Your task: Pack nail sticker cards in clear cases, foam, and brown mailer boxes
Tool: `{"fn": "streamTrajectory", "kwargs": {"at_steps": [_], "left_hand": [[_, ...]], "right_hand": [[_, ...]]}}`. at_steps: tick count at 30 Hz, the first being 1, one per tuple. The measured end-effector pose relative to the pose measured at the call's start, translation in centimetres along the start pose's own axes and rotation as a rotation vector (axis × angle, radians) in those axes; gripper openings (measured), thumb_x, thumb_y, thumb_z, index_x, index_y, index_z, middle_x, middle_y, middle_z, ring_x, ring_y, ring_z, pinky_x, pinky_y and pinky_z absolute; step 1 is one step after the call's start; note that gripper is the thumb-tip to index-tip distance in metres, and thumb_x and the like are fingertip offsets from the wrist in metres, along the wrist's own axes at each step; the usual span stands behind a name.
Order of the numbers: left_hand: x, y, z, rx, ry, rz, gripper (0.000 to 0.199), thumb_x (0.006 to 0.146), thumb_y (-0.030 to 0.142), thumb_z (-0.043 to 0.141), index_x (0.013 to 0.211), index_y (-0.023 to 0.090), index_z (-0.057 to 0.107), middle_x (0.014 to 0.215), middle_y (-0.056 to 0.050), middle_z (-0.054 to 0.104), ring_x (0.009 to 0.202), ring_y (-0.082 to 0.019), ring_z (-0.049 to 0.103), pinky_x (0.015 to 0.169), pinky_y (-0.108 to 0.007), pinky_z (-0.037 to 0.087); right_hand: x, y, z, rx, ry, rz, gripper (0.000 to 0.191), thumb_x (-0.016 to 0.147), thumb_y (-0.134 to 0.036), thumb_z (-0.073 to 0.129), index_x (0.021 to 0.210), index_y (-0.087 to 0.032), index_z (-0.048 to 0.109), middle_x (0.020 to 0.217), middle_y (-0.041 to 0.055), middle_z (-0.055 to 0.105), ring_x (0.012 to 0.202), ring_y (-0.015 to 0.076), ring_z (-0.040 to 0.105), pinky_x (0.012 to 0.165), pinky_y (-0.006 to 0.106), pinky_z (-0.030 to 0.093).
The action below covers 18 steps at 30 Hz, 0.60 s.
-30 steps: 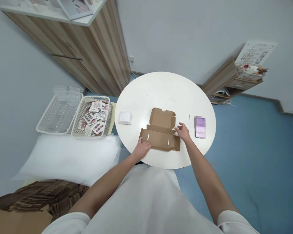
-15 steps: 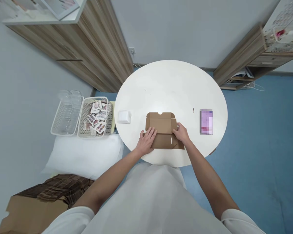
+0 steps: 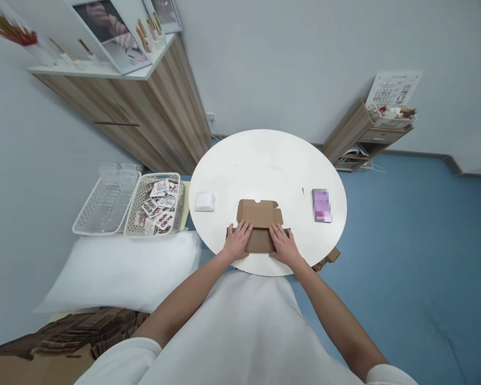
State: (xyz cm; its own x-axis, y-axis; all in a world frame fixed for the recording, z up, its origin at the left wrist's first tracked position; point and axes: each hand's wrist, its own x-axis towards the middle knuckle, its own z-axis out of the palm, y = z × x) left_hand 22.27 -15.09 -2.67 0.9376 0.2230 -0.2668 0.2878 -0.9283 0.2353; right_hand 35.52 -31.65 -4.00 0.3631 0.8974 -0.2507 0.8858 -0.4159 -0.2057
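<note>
A brown cardboard mailer box [image 3: 260, 240], partly folded, lies near the front edge of the white round table [image 3: 264, 160]. Its notched lid panel [image 3: 257, 214] is spread out flat on the far side. My left hand [image 3: 237, 241] grips the left part of the box, fingers across the top and thumb at the near edge. On the right part, my right hand [image 3: 284, 245] holds it in the same way. Both hands cover the box's end flaps.
To the left on the table sits a small white packet stack [image 3: 204, 201]; a purple pixelated item [image 3: 322, 205] lies right. Beside the table stand a basket of printed packets [image 3: 156, 206], a basket of clear plastic containers [image 3: 104, 206] and white sheets [image 3: 124, 267]. Cardboard [image 3: 328, 258] shows below the table's right edge.
My right hand has moved from the lid's right flap down onto the near right part of the box. My left hand stays on the left part. The camera view has tilted up.
</note>
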Motion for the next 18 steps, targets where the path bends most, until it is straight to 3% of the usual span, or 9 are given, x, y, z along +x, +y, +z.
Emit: {"fn": "streamTrajectory", "kwargs": {"at_steps": [2,4,7,12,18], "left_hand": [[-0.8,-0.3,0.2,-0.044,0.067,-0.077,0.106,0.052,0.038,0.072,0.137,0.020,0.012,0.146,-0.013,0.009,0.132,-0.034,-0.002,0.103,-0.053,0.005],[-2.0,-1.1,0.8,-0.141,0.144,-0.258,0.113,0.050,0.043,0.073,0.138,0.020,0.006,0.146,-0.015,0.001,0.132,-0.035,-0.003,0.102,-0.054,0.009],[-4.1,-3.1,2.6,-0.386,0.210,-0.529,0.109,0.058,0.042,0.070,0.137,0.015,0.000,0.144,-0.020,0.010,0.131,-0.034,0.014,0.098,-0.049,0.026],[-5.4,-5.6,5.0,-0.708,0.227,-0.481,0.070,0.071,0.020,0.058,0.132,0.013,0.023,0.122,-0.015,0.049,0.109,-0.022,0.050,0.091,-0.032,0.038],[-4.4,-5.2,3.7,-0.833,0.303,-0.544,0.027,0.077,0.017,0.047,0.103,0.014,0.054,0.096,-0.009,0.064,0.087,-0.019,0.059,0.075,-0.029,0.044]], "right_hand": [[0.1,-0.5,0.8,0.000,-0.001,0.058,0.095,0.064,-0.037,0.064,0.138,-0.017,0.008,0.144,0.0121,0.020,0.133,0.0272,0.006,0.102,0.047,0.013],[0.3,-0.9,1.2,0.020,0.002,0.094,0.095,0.063,-0.034,0.065,0.138,-0.018,0.008,0.144,0.0114,0.019,0.134,0.0269,0.006,0.102,0.046,0.015],[0.4,-1.6,1.5,0.061,-0.002,0.127,0.094,0.064,-0.030,0.065,0.138,-0.018,0.008,0.144,0.0103,0.017,0.134,0.0261,0.005,0.101,0.043,0.020],[0.3,-2.6,1.5,0.123,-0.007,0.152,0.096,0.061,-0.029,0.067,0.138,-0.016,0.011,0.144,0.0099,0.018,0.134,0.0270,0.006,0.100,0.040,0.027],[0.4,-3.7,1.7,0.174,0.036,0.170,0.092,0.061,-0.028,0.067,0.137,-0.012,0.017,0.143,0.0112,0.022,0.134,0.0269,0.006,0.107,0.038,0.018]]}}
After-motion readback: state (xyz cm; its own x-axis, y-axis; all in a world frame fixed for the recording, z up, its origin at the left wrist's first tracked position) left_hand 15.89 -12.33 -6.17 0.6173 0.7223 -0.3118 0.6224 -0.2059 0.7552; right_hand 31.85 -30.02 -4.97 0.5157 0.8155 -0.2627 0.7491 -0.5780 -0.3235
